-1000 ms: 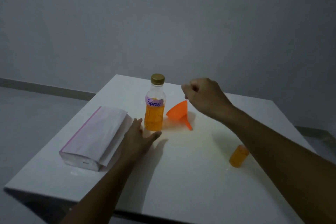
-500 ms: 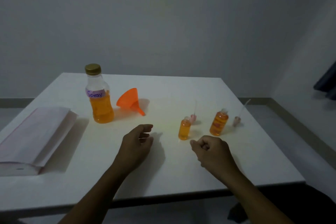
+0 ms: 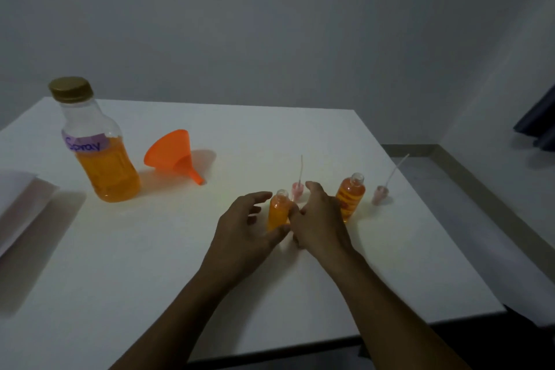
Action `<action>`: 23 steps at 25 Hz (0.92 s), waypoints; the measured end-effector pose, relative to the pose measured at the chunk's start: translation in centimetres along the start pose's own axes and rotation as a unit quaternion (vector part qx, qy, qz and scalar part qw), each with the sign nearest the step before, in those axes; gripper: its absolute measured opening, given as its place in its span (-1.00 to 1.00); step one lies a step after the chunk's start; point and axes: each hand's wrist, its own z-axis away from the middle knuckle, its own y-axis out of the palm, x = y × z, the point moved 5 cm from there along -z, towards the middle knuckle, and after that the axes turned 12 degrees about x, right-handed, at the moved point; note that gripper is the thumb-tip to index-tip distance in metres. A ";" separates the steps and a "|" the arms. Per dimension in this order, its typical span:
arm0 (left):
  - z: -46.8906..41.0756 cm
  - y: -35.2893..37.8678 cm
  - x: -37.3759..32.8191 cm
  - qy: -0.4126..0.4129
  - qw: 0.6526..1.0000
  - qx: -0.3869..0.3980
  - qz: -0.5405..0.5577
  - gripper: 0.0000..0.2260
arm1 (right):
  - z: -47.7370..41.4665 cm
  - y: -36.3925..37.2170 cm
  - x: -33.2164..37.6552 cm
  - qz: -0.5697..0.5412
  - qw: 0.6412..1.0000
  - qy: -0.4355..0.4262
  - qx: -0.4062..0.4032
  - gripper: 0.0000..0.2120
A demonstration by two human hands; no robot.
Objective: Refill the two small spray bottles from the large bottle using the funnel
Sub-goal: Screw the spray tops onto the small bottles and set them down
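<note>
An uncapped small spray bottle (image 3: 278, 211) of orange liquid stands upright on the white tabletop (image 3: 180, 264), flanked by both hands. The left hand (image 3: 244, 233) cups it with fingers spread, thumb low at its base; the right hand (image 3: 319, 221) curls against its other side. Whether either truly grips, I cannot tell. A second small bottle (image 3: 350, 197) stands just right of the right hand. The orange funnel (image 3: 174, 153) and large bottle (image 3: 96, 147) sit beyond the left hand.
</note>
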 end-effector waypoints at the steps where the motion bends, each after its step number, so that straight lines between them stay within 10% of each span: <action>1: -0.1 0.2 -0.2 0.014 1.000 -0.009 0.001 -0.52 | -0.3 0.0 0.1 -0.004 1.000 -0.002 -0.001 -0.54; 8: -0.1 -0.9 -0.1 0.042 0.999 -0.018 0.008 -0.73 | 0.7 -2.3 2.0 0.017 0.993 -0.095 -0.071 -0.81; 13: 0.3 -2.8 0.7 0.046 0.998 -0.034 0.019 -0.70 | 3.5 -4.7 2.4 -0.076 0.977 -0.197 0.032 -0.78; 23: 0.9 -4.6 2.2 0.049 0.997 -0.052 0.009 -0.64 | 5.5 -6.9 3.0 0.031 0.963 -0.265 -0.041 -0.70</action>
